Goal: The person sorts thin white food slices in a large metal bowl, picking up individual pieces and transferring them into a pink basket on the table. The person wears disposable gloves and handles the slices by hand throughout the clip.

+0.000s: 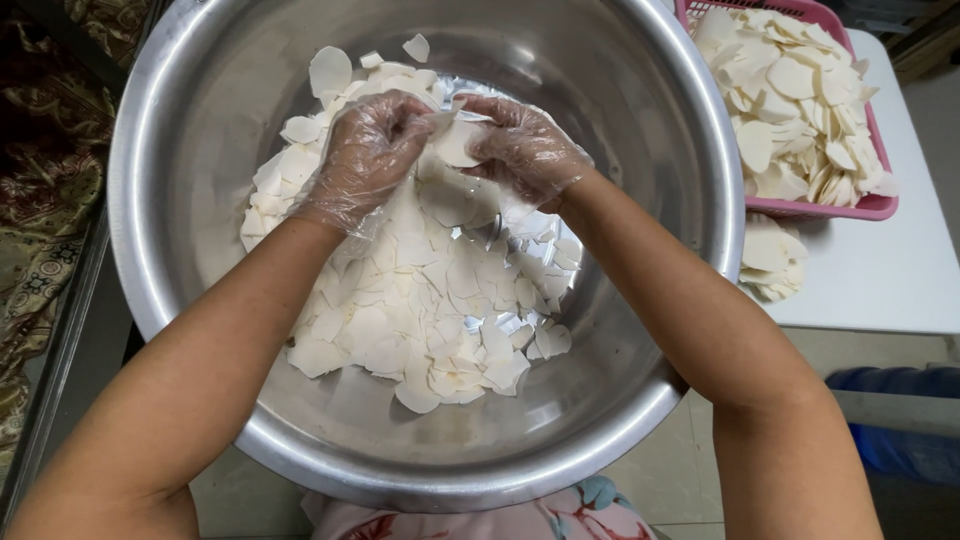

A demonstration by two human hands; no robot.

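A large steel bowl (180, 120) fills the view and holds a heap of thin white slices (430, 300). Both my hands wear clear plastic gloves and meet over the far part of the heap. My left hand (365, 155) and my right hand (525, 150) pinch the same white slice (455, 143) between their fingertips, just above the pile. More slices lie under and around my hands.
A pink plastic basket (870, 205) heaped with the same white slices stands on a white table (880, 280) at the upper right. A few slices (770, 260) lie beside it on the table. Patterned fabric (45, 200) lies at the left.
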